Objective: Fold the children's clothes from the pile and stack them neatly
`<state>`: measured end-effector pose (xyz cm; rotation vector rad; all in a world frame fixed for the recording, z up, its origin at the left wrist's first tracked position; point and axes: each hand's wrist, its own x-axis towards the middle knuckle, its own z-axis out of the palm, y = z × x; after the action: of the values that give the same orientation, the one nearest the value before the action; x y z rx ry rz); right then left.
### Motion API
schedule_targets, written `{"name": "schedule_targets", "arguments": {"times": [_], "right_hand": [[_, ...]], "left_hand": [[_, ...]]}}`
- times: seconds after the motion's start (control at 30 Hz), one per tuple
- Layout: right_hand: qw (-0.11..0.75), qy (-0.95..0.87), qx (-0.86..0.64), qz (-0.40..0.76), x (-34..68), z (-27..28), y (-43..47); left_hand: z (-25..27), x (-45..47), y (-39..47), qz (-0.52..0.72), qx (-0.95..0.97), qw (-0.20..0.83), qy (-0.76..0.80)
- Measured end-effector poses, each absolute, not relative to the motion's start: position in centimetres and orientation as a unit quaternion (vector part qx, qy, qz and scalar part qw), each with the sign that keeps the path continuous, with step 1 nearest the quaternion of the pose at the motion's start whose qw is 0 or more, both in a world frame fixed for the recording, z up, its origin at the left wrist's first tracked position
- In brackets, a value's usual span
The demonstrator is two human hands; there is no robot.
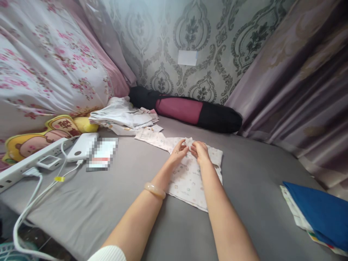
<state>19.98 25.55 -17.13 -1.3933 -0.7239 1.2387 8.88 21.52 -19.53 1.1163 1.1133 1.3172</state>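
Note:
A small white garment (187, 181) with a pale print, apparently a long-sleeved top, lies spread on the grey bed sheet (130, 188). One sleeve (152, 138) stretches out to the left; on the right side no sleeve sticks out. Over the upper part of the top, near its neckline, my left hand (179, 150) has its fingers loosely curved and apart. Facing it from the right, my right hand (200, 151) is also curved, with fingers apart. No cloth shows pinched in either hand. A pale bangle (154, 190) circles my left wrist.
A pile of light clothes (122, 114) lies at the back left, beside a long black and maroon bag (179, 109) along the wall. On the left are a power strip (32, 161), cables, a white power bank (83, 146) and a yellow cushion (46, 137). Folded blue cloth (320, 210) lies right.

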Motion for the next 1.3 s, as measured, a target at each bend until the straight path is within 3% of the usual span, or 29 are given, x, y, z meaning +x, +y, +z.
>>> {"name": "schedule_targets", "arguments": {"times": [0.2,0.33,0.47,0.73,1.07,1.3], "right_hand": [[0.491,-0.455,-0.616,0.415,21.0,-16.5,24.7],[0.280,-0.678,-0.649,0.200,21.7,-16.7,23.5],[0.160,-0.722,-0.660,0.132,21.8,-17.5,22.7],[0.092,-0.740,-0.658,0.106,21.7,-18.1,22.2],[0.103,-0.740,-0.654,0.117,22.2,-18.2,22.3],[0.067,-0.696,-0.714,0.030,23.9,-17.7,21.8]], "left_hand": [[-20.1,8.8,21.6,0.513,0.520,0.477,0.489],[-20.5,8.9,21.8,0.505,0.510,0.472,0.512],[-20.7,9.1,22.2,0.503,0.492,0.462,0.540],[-21.0,9.1,22.5,0.504,0.482,0.446,0.561],[-20.8,9.0,22.3,0.505,0.486,0.437,0.564],[-20.5,9.0,22.2,0.497,0.485,0.444,0.567]]}}
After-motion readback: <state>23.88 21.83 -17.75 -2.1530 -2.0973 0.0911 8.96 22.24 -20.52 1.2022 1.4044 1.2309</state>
